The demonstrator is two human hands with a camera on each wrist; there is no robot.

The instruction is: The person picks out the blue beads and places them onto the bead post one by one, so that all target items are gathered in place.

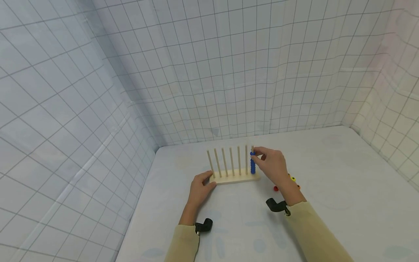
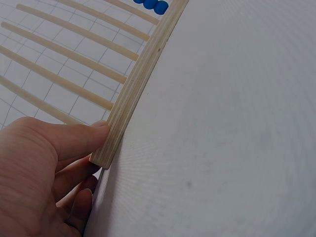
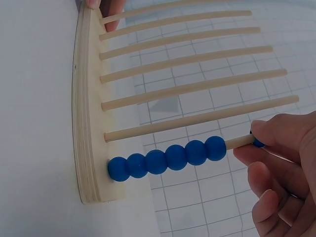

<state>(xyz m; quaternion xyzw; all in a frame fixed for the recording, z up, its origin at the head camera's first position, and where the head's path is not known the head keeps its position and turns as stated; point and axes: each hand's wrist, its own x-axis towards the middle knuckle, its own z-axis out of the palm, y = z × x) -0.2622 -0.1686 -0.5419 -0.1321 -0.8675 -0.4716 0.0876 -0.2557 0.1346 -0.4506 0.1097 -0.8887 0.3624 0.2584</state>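
Observation:
A wooden base with a row of upright pegs [image 1: 234, 179] stands on the white surface. My left hand [image 1: 198, 187] grips its left end, thumb on the front edge and fingers behind, as the left wrist view shows. Several blue beads [image 3: 176, 157] are stacked from the base up on the rightmost peg; the other pegs hold no beads. Near the top of that peg, my right hand [image 1: 272, 164] pinches another blue bead [image 3: 257, 141] between thumb and forefinger. A short length of bare peg separates it from the stack. The fingers mostly cover this bead.
Beside my right wrist lie loose beads: a red bead [image 1: 276, 188], a yellow bead [image 1: 293, 179] and an orange bead [image 1: 298, 187], partly hidden by the forearm. White grid-patterned curtains [image 1: 229, 72] surround the table [image 1: 327, 174] at the back and sides.

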